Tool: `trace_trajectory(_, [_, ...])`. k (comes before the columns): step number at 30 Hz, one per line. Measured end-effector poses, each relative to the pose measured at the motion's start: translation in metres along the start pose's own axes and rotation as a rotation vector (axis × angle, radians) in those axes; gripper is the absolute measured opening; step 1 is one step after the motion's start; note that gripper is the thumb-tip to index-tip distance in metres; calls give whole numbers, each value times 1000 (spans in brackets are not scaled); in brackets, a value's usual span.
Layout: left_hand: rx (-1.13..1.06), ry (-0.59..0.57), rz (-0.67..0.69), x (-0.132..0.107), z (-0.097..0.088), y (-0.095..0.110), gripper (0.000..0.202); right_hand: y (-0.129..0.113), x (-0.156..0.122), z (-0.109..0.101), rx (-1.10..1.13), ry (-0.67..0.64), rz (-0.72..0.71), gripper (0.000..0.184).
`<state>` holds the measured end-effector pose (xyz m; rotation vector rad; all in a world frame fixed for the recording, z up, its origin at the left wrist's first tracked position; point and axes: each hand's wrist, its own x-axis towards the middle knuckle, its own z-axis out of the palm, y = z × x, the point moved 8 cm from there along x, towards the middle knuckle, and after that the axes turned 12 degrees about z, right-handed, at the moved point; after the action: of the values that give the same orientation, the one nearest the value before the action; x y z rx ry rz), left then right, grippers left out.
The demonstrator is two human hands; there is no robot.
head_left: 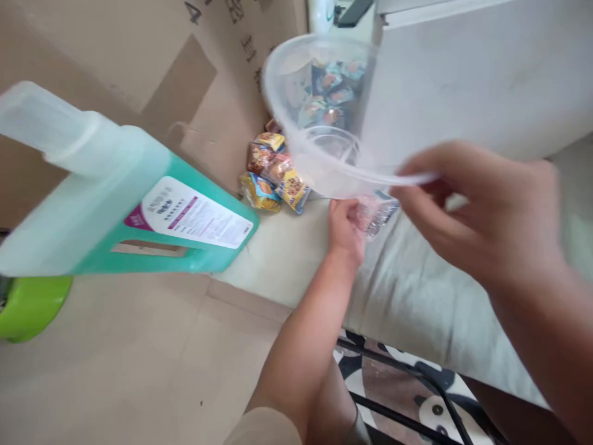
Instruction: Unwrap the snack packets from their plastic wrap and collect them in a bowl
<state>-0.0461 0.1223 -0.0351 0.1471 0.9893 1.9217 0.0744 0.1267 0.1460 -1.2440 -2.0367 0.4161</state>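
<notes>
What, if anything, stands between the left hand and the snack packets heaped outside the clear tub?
Nothing visible: only pale surface separates the left hand from the snack packets; the clear tub appears just above that gap.

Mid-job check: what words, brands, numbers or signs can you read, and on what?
"4": on the cardboard box, tilted; its other dark marks are cut off or too blurred to read.
Label on the green bottle: printed, too blurred to read.
Snack packets by the box: print too blurred to read.
Blue packets in the clear tub: nothing readable.
White container at the top: nothing readable.
</notes>
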Motion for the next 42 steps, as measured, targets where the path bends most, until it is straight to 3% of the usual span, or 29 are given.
trace_trajectory(3, [-7,3,65,-2,5,-5,24,81,-68,-64,-91,232,321,9])
trace_trajectory(6, [65,-86,113,-11,20,-19,24,159,-109,-90,-143,228,611,14])
trace_trajectory(8, [120,-182,120,-20,37,-33,25,194,-116,-98,-162,232,666,19])
trace_trajectory(10, [186,-264,100,-30,53,-52,27,215,-115,-99,-89,180,637,32])
trace_trajectory(13, [259,-340,87,-43,70,-74,34,227,-117,-100,35,65,569,58])
trace_trajectory(20, [446,-515,126,-59,87,-95,61,269,-159,-118,-412,-15,635,31])
trace_trajectory(22, [494,-535,136,-60,87,-96,63,276,-163,-118,-433,-30,620,20])
trace_trajectory(25, [514,-548,130,-60,85,-97,66,269,-164,-116,-282,-21,624,16])
trace_trajectory(28, [494,-569,98,-61,82,-99,69,247,-161,-104,84,-53,684,18])
trace_trajectory(32, [530,-582,150,-67,81,-99,75,207,-151,-71,483,-216,716,23])
trace_trajectory(35, [605,-600,172,-76,82,-100,76,195,-146,-55,544,-266,763,27])
trace_trajectory(39, [663,-706,206,-85,88,-100,63,200,-143,-49,487,-243,832,34])
trace_trajectory(42, [650,-709,216,-83,87,-98,57,202,-144,-46,467,-263,839,37])
